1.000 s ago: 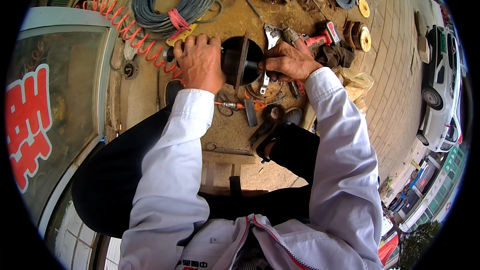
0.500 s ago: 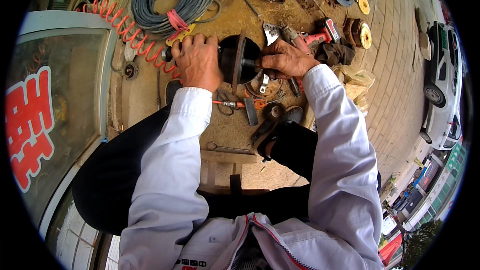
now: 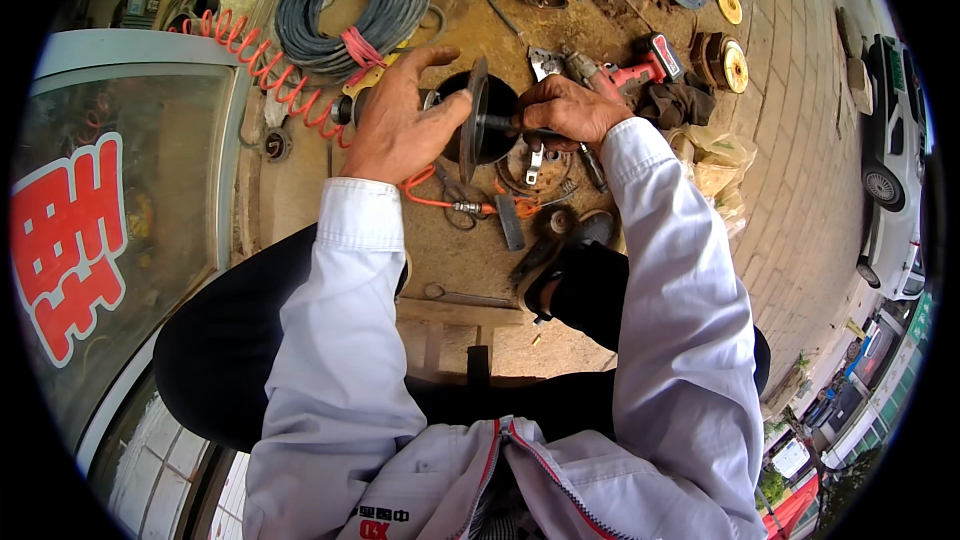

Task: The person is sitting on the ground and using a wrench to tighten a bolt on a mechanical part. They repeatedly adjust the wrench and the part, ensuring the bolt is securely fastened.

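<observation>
A dark metal shaft with a round rusty disc [image 3: 476, 125] across it lies sideways in front of me, above a black round opening [image 3: 500, 90]. My right hand [image 3: 572, 110] is closed, thumb and fingers gripping the thin end of the shaft [image 3: 498, 123] to the right of the disc. On the other side, my left hand [image 3: 395, 125] has its thumb and forefinger spread apart. Its thumb tip is close to the disc; whether it touches I cannot tell. The thicker left end of the shaft [image 3: 342, 110] shows beyond that hand.
A red cordless power tool [image 3: 635, 70] lies past my right hand. Behind are a coil of dark cable [image 3: 350, 10] and a red spiral hose [image 3: 275, 70]. A hammer [image 3: 508, 222] rests nearer me. A glass door [image 3: 130, 210] stands left; a plastic bag [image 3: 715, 165] lies right.
My left hand has loosened from its wrap round the shaft and turned, its thumb and forefinger now spread near the disc. My right hand keeps its grip on the shaft.
</observation>
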`<state>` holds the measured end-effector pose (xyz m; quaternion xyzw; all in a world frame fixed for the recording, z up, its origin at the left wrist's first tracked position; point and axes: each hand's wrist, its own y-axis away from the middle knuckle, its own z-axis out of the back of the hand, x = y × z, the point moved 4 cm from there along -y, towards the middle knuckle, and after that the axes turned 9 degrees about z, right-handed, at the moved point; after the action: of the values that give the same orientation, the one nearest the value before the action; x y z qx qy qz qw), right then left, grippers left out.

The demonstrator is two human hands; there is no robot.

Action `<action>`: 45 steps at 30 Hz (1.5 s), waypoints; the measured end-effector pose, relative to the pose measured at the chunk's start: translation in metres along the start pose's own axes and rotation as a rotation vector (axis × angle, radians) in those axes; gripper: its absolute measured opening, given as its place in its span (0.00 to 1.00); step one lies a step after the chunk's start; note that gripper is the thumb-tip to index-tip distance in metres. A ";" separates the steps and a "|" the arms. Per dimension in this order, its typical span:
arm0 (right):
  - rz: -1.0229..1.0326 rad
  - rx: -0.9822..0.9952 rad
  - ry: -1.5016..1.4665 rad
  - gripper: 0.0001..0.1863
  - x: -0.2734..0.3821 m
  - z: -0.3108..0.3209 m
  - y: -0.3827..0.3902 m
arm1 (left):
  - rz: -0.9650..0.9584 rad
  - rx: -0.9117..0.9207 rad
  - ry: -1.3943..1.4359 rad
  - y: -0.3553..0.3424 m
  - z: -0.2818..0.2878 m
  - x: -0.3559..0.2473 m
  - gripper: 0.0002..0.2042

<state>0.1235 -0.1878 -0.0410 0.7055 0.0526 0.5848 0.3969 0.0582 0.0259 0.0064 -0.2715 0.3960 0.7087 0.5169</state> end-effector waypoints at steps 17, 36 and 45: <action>-0.110 -1.257 -0.357 0.16 -0.221 -0.018 0.091 | 0.182 -0.087 -0.201 0.003 -0.034 -0.016 0.20; -0.346 -1.182 0.416 0.19 -0.265 -0.031 0.068 | 0.182 -0.080 -0.391 -0.003 -0.049 0.000 0.30; -0.253 -1.074 0.293 0.14 -0.255 -0.055 0.046 | 0.171 -0.078 -0.351 -0.005 -0.051 0.005 0.27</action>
<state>-0.0211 -0.3291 -0.2122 0.3046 -0.1134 0.5692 0.7552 0.0598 -0.0142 -0.0264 -0.1288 0.2936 0.8014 0.5050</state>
